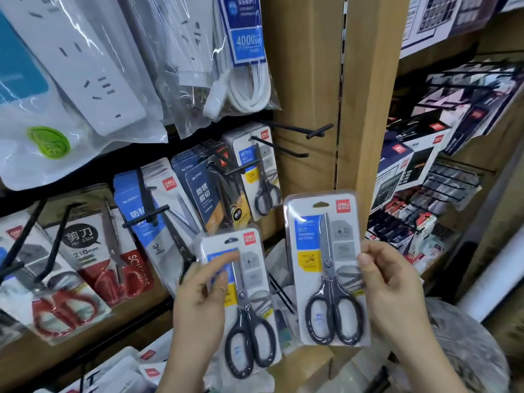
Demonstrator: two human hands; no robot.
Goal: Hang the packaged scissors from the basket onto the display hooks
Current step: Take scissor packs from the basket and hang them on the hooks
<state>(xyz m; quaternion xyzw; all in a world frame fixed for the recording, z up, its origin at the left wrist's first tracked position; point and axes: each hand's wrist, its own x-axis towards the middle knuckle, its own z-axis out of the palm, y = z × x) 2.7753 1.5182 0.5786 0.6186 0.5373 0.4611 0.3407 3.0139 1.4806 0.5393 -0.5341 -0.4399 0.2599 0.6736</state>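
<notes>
My left hand (198, 302) pinches the left edge of a pack of black-handled scissors (246, 304), held upright below the rack. My right hand (394, 293) grips the right edge of a larger pack of the same scissors (326, 268), its hang hole at the top. Straight above them a black display hook (280, 147) carries matching packs (255, 171). A bare hook (309, 130) juts out just above it. The basket is out of view.
More packs of scissors hang on hooks to the left: blue-card ones (153, 211) and red-handled ones (93, 259). Bagged power strips (93, 66) hang overhead. A wooden post (365, 109) stands right of the hooks, with boxed calculators (411, 165) beyond.
</notes>
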